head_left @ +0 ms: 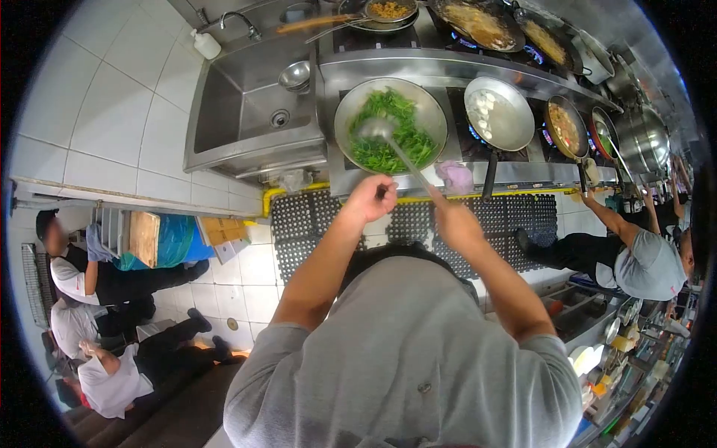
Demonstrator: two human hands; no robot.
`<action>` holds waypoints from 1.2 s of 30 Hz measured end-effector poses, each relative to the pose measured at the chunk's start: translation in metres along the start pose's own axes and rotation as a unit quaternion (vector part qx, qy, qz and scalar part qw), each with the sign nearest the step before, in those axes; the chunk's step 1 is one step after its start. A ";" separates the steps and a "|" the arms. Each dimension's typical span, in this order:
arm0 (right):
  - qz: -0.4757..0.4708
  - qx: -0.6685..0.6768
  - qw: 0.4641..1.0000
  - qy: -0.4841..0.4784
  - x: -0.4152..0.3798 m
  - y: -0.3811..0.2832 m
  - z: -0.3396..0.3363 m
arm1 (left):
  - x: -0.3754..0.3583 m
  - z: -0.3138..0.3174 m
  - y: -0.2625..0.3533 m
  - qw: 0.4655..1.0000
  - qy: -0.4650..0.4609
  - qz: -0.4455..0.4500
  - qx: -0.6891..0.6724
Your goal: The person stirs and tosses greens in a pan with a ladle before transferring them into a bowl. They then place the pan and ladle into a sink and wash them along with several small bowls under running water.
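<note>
A wide wok [340, 123] sits on the stove in front of me, with chopped leafy greens [399, 112] in it. My right hand [457, 222] is closed around the long handle of a ladle [379, 128], whose bowl rests among the greens. At the wok's near side, my left hand [367, 199] is closed on what looks like the wok's dark handle, mostly hidden by the fingers. A crumpled pinkish cloth [455, 177] lies on the stove edge by the ladle handle.
Right of the wok, a pan [515, 127] holds white pieces in liquid; its black handle [490, 178] juts towards me. More pans cook over flames behind. A steel sink [224, 112] stands left. A co-worker [650, 261] works at right; several people stand at left.
</note>
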State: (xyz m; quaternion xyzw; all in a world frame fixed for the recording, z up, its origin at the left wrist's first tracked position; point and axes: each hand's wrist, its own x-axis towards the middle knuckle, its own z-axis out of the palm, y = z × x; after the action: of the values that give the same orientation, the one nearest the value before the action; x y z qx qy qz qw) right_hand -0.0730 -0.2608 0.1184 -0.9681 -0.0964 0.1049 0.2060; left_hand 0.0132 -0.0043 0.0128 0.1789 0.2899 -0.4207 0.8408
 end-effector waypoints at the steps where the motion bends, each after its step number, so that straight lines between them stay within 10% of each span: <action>1: 0.001 -0.050 0.997 -0.051 -0.011 -0.005 -0.020 | -0.001 0.001 0.004 1.000 -0.003 -0.010 0.003; 6: 0.007 -0.148 0.989 -0.019 0.009 0.017 -0.023 | 0.000 0.001 -0.004 0.998 -0.030 0.020 0.052; 12: 0.011 0.074 0.993 -0.090 -0.008 -0.019 -0.043 | -0.001 0.004 0.007 1.000 0.003 -0.022 0.005; 22: 0.004 0.105 0.988 0.112 0.039 0.005 -0.004 | -0.010 0.004 -0.004 0.998 0.047 0.017 0.038; 25: -0.006 0.087 0.996 -0.033 0.002 0.020 -0.028 | -0.007 0.000 0.006 0.999 0.032 0.001 0.010; 32: 0.004 0.078 0.995 0.055 0.046 0.022 0.024 | -0.001 -0.006 -0.005 0.999 0.006 0.007 0.035; 36: 0.054 0.220 0.967 -0.118 0.008 0.004 -0.045 | -0.007 0.002 -0.001 0.998 0.050 0.010 0.030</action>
State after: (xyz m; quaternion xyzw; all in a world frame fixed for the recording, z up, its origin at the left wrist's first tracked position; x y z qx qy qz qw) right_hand -0.0542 -0.2796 0.1553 -0.8833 -0.0423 0.2483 0.3954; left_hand 0.0099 -0.0020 0.0190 0.2279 0.3167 -0.4116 0.8236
